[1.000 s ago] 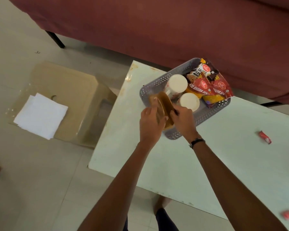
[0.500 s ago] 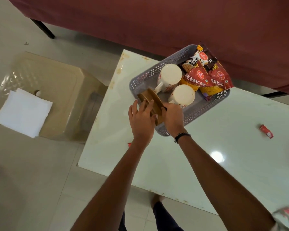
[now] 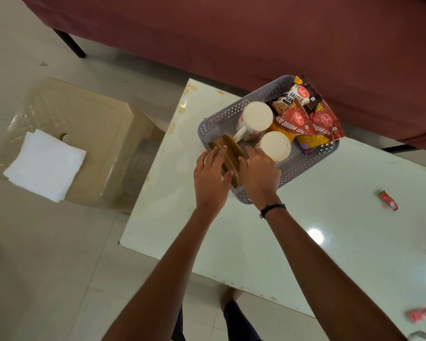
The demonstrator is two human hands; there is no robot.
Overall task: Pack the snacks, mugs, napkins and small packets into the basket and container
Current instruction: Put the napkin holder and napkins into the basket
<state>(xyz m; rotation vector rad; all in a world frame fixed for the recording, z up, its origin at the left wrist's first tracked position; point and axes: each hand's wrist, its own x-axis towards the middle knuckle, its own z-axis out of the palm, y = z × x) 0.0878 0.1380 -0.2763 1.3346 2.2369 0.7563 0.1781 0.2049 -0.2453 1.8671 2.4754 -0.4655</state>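
Observation:
A grey perforated basket (image 3: 305,166) sits at the far left corner of the white table (image 3: 317,242). It holds two white mugs (image 3: 257,118) (image 3: 276,145) and several red and yellow snack packets (image 3: 305,119) at its far end. Two brown discs (image 3: 231,150) stand on edge at the basket's near left end. My left hand (image 3: 210,175) presses straight fingers against their left face. My right hand (image 3: 262,173) pinches them from the right, thumb on the disc. Small red packets (image 3: 388,200) (image 3: 419,315) lie on the table at the right. White napkins (image 3: 44,166) lie on a beige stool (image 3: 96,124).
The stool stands on the tiled floor left of the table. A piece of furniture under a dark red cover (image 3: 231,33) runs along the far side, close behind the basket. My feet are below the table's near edge.
The brown discs have gone from above the basket's near rim down into its near left end. My left fingers have opened flat against them. The view shifted.

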